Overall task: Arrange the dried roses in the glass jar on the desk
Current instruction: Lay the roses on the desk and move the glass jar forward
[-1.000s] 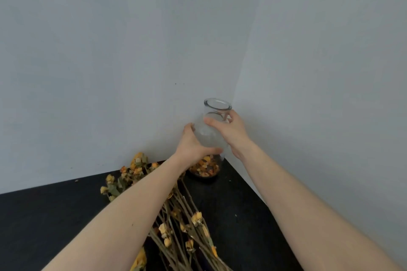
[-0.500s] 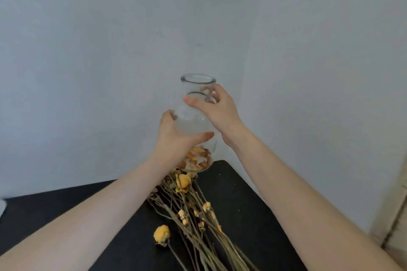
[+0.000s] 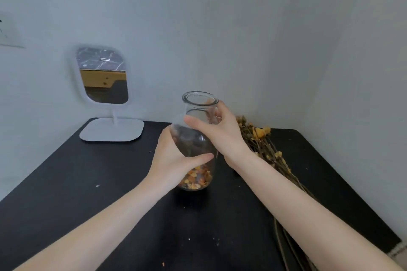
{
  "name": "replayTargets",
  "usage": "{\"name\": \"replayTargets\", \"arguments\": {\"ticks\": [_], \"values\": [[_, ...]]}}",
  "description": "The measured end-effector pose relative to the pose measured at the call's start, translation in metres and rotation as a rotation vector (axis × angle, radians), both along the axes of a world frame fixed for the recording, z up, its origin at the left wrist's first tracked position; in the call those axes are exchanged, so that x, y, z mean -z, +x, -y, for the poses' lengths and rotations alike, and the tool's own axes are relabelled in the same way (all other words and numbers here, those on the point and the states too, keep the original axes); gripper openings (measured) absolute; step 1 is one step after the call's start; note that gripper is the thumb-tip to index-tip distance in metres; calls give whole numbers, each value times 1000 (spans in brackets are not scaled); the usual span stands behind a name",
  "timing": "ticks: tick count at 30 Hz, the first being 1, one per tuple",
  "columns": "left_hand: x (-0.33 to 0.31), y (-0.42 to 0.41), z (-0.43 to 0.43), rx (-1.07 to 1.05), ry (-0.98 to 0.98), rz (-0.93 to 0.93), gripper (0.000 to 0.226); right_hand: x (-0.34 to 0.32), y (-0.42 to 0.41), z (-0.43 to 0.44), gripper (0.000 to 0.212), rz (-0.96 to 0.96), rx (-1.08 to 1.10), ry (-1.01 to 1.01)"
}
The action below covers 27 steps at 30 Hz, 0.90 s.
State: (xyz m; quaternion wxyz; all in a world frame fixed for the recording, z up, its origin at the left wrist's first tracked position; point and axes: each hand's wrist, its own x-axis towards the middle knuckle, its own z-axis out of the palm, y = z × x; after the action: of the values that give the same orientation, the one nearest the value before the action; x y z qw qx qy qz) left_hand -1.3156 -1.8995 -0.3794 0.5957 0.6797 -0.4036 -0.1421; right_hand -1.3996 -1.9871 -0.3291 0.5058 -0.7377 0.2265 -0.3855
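Observation:
A clear glass jar (image 3: pixel 199 105) with orange dried petals at its bottom stands upright near the middle of the black desk (image 3: pixel 88 182). My left hand (image 3: pixel 174 160) grips its wide body from the left. My right hand (image 3: pixel 218 132) grips its neck from the right, just under the open rim. A bundle of dried yellow roses (image 3: pixel 264 138) lies on the desk to the right of the jar, behind my right forearm, with the stems running toward the near right edge. Whether the jar's base touches the desk I cannot tell.
A white stand mirror (image 3: pixel 103 77) sits on its flat base (image 3: pixel 112 130) at the desk's back left corner. Grey walls close the desk in behind and on the right. Small petal crumbs lie scattered on the desk surface.
Both hands have carried the jar from the back right corner, over the roses, to the middle of the desk. The view has swung left, bringing the mirror into sight.

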Motion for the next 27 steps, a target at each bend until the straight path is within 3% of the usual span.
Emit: {"name": "replayTargets", "arguments": {"ticks": [8, 19, 27], "values": [[18, 7, -31, -26, -4, -8, 89, 19, 12, -27, 33, -25, -16, -50], [30, 14, -36, 6, 8, -10, 88, 28, 14, -30, 52, -80, 41, -35], [27, 10, -36, 13, 35, -49, 104, 28, 11, -29, 62, -125, 13, -35]]}}
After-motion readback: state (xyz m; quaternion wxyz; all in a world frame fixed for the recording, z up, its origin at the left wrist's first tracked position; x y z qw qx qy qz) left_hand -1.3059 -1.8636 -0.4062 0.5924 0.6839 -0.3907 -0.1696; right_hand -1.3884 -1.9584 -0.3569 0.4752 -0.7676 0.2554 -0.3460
